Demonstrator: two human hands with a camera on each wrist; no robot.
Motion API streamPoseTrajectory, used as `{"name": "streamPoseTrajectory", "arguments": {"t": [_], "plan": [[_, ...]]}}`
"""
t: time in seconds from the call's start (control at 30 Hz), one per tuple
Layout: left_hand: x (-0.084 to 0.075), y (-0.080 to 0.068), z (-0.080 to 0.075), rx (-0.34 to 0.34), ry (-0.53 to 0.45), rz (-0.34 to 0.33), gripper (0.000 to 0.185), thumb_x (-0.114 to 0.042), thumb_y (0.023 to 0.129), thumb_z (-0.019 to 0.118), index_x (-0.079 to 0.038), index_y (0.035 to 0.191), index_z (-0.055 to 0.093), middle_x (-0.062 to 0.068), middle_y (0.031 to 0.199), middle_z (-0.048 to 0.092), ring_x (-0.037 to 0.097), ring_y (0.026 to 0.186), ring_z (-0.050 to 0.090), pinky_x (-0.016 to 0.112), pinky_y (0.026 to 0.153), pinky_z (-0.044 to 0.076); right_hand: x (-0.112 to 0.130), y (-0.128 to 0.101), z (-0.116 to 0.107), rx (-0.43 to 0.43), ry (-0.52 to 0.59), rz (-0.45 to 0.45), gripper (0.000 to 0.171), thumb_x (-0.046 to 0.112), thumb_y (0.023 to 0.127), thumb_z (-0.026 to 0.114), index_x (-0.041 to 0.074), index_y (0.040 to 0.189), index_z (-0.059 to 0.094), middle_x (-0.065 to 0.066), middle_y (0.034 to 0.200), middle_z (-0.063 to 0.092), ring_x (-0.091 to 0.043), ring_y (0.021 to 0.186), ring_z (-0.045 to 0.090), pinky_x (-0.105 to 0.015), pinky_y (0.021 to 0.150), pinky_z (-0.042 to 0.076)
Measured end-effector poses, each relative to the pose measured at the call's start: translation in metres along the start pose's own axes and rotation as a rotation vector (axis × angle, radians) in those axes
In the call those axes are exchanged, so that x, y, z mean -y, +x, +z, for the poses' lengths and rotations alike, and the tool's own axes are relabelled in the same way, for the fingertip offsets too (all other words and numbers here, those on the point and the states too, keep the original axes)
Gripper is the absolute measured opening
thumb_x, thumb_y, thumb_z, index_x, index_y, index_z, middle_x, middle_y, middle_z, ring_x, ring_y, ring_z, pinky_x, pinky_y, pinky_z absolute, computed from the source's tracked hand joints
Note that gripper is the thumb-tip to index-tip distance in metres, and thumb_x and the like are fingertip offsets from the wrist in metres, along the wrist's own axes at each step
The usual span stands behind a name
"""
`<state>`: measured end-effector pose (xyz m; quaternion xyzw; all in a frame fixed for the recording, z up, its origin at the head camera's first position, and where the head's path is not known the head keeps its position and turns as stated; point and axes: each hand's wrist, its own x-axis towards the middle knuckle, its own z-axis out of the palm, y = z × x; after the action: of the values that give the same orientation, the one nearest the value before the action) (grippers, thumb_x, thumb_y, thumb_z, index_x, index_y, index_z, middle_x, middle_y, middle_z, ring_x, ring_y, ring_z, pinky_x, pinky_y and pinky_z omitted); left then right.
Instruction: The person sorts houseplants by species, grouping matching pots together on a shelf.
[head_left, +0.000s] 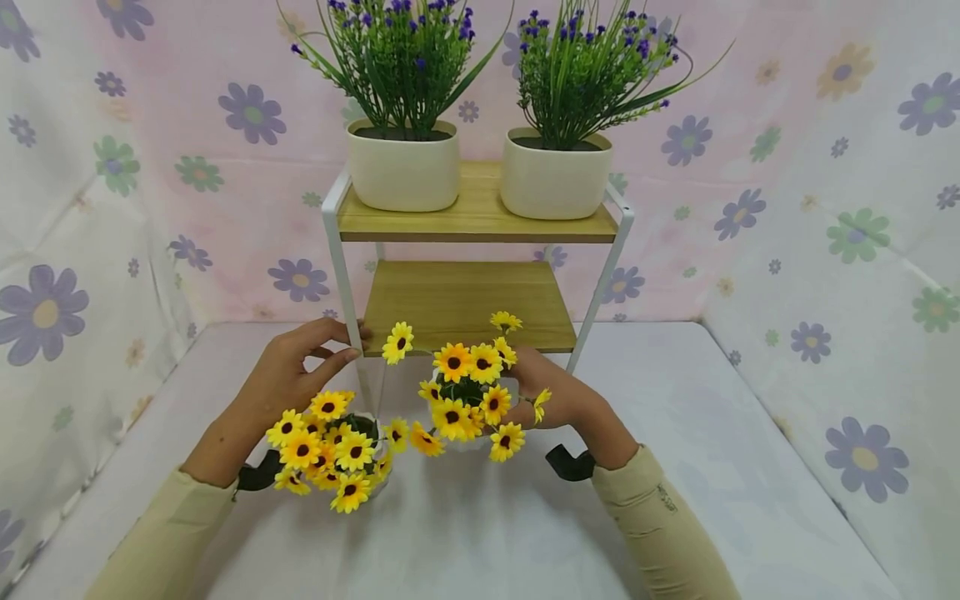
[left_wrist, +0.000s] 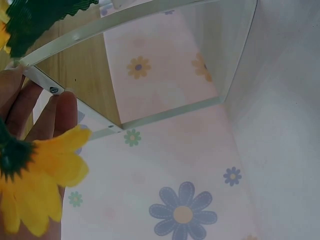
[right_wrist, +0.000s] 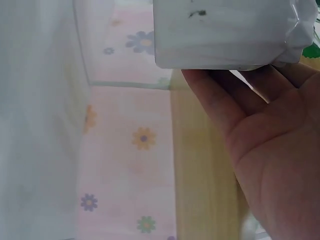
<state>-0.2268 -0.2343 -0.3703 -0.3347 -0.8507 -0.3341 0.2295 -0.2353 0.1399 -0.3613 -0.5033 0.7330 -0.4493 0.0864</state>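
Observation:
My left hand (head_left: 288, 367) grips the white frame of a two-tier shelf (head_left: 468, 296) at its left front leg, level with the lower wooden board. In the left wrist view, fingers (left_wrist: 65, 112) lie against the metal side bar. My right hand (head_left: 558, 392) holds a small white pot (right_wrist: 225, 35) of yellow artificial sunflowers (head_left: 468, 392) in front of that board. Its blooms hide most of the pot in the head view. Another pot of yellow sunflowers (head_left: 330, 450) stands on the table near my left forearm.
Two cream oval pots, one on the left (head_left: 405, 171) and one on the right (head_left: 557, 179), stand on the top board with purple-flowered plants. A flower-print cloth (head_left: 247, 208) hangs behind the shelf and along both sides. White cloth covers the table (head_left: 675, 392).

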Motion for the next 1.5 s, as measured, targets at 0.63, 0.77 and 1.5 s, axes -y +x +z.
{"name": "streamPoseTrajectory", "arguments": {"t": [0.63, 0.77, 1.5], "plan": [[0.003, -0.001, 0.002, -0.015, 0.000, 0.006, 0.027, 0.007, 0.091, 0.078, -0.009, 0.111, 0.072, 0.002, 0.115, 0.075, 0.016, 0.103, 0.072, 0.008, 0.086, 0.053, 0.020, -0.023, -0.025, -0.195, -0.074, -0.078, 0.071, 0.029, 0.098, 0.079, 0.000, 0.152, 0.041, -0.014, 0.141, 0.055, -0.021, 0.129, 0.056, -0.034, 0.113, 0.050], [0.004, -0.002, 0.002, -0.015, 0.017, 0.002, 0.027, 0.006, 0.091, 0.079, -0.009, 0.112, 0.072, 0.001, 0.112, 0.075, 0.015, 0.100, 0.072, 0.006, 0.086, 0.052, 0.023, -0.026, -0.027, -0.236, -0.056, -0.033, 0.065, 0.006, 0.096, 0.077, -0.003, 0.150, 0.042, -0.017, 0.143, 0.055, -0.012, 0.127, 0.054, -0.025, 0.113, 0.048], [0.002, -0.001, 0.001, -0.009, 0.005, 0.002, 0.027, 0.006, 0.091, 0.079, -0.011, 0.111, 0.072, 0.001, 0.117, 0.075, 0.016, 0.105, 0.072, 0.008, 0.086, 0.053, 0.025, -0.019, -0.030, -0.535, -0.033, 0.270, 0.069, 0.010, 0.099, 0.072, 0.011, 0.159, 0.039, -0.005, 0.152, 0.053, -0.023, 0.133, 0.056, -0.030, 0.113, 0.050]]}}
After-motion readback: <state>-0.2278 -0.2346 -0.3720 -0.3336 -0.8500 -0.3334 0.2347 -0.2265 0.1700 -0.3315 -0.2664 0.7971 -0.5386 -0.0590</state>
